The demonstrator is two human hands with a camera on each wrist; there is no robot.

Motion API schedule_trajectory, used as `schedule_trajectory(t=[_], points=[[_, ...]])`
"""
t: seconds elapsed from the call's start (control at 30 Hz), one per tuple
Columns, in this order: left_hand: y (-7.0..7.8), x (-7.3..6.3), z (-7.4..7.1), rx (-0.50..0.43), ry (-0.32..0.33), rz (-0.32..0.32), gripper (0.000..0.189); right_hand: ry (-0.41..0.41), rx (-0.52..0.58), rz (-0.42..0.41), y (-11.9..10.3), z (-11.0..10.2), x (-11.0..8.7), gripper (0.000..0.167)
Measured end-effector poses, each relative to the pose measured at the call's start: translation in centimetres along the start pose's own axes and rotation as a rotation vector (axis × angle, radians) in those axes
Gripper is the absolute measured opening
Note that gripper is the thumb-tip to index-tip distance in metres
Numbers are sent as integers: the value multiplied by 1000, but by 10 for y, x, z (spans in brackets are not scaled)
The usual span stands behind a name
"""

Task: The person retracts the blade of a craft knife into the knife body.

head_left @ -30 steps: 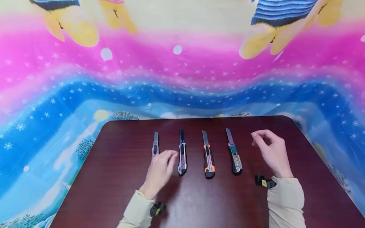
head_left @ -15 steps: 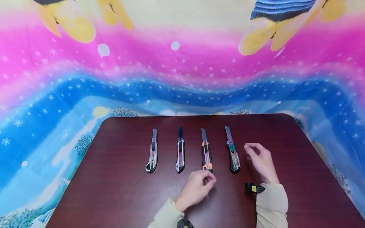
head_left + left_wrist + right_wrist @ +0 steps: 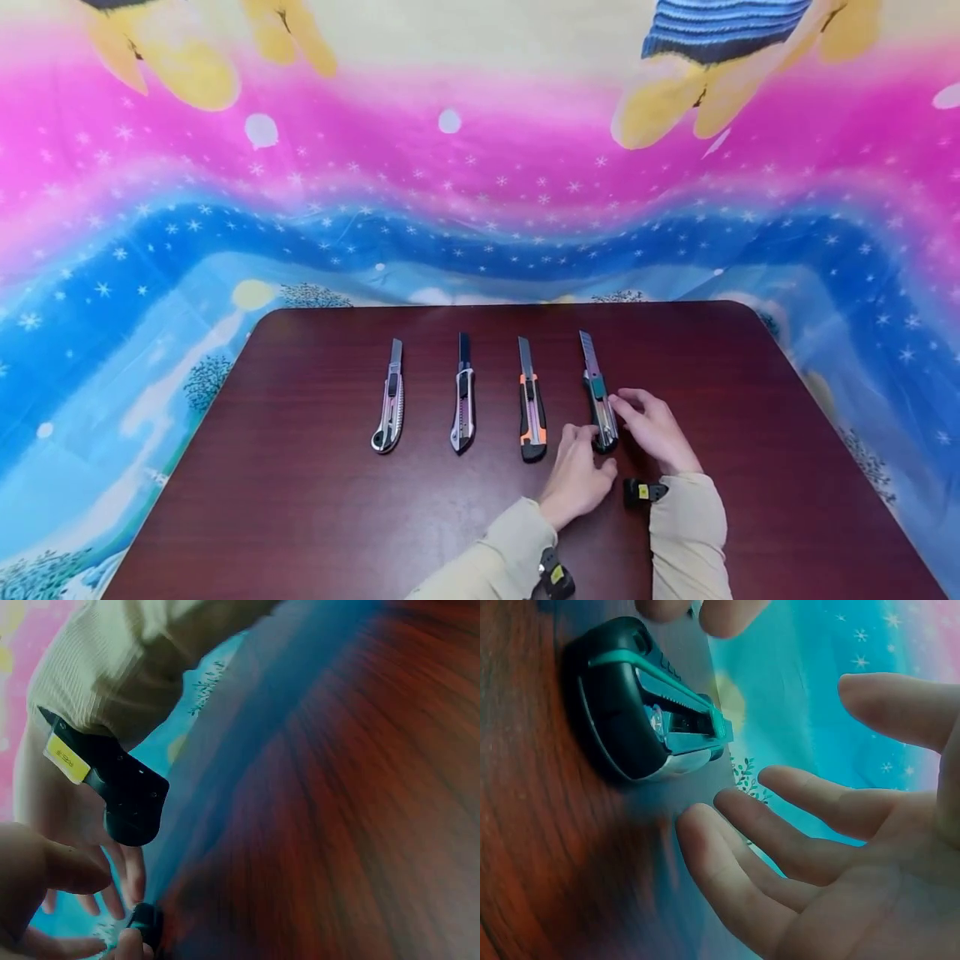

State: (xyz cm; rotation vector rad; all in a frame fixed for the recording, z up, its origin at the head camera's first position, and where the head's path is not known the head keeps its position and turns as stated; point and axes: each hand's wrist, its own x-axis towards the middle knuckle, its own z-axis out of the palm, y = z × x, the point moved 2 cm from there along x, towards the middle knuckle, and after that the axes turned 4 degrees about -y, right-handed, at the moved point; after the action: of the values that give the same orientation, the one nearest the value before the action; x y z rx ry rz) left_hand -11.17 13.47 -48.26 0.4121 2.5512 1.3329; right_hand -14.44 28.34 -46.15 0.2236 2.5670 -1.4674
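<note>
A utility knife [image 3: 597,388] with a black and silver handle and a green slider lies on the dark wooden table, its blade extended toward the far edge. My left hand [image 3: 576,477] is at its near end, fingertips right by the black butt. From the right side, my right hand [image 3: 660,432] reaches up to the handle. In the right wrist view the fingers of my right hand [image 3: 802,847] are spread and relaxed beside the knife [image 3: 619,705]. Left fingertips [image 3: 731,615] show past it. The left wrist view shows the knife's black end [image 3: 148,919] close to the left fingers.
Three more utility knives lie in a row to the left: one with orange trim [image 3: 532,417], one silver and black [image 3: 463,408], and a silver one [image 3: 390,408]. All have their blades out. A printed cloth [image 3: 480,200] hangs behind the table [image 3: 300,500].
My left hand has moved right, past the other knives, to the near end of the rightmost one. My right hand has come left and closer to that knife.
</note>
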Motion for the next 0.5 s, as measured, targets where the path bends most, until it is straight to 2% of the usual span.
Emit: schedule_trajectory(t=[0.13, 0.27, 0.5], points=[[-1, 14, 5, 35, 24, -68, 61, -8, -2, 27, 2, 2, 0, 57], [-3, 26, 5, 154, 34, -76, 74, -32, -21, 34, 2, 5, 1, 61], [-4, 34, 4, 253, 38, -38, 63, -48, -49, 23, -3, 11, 5, 62]])
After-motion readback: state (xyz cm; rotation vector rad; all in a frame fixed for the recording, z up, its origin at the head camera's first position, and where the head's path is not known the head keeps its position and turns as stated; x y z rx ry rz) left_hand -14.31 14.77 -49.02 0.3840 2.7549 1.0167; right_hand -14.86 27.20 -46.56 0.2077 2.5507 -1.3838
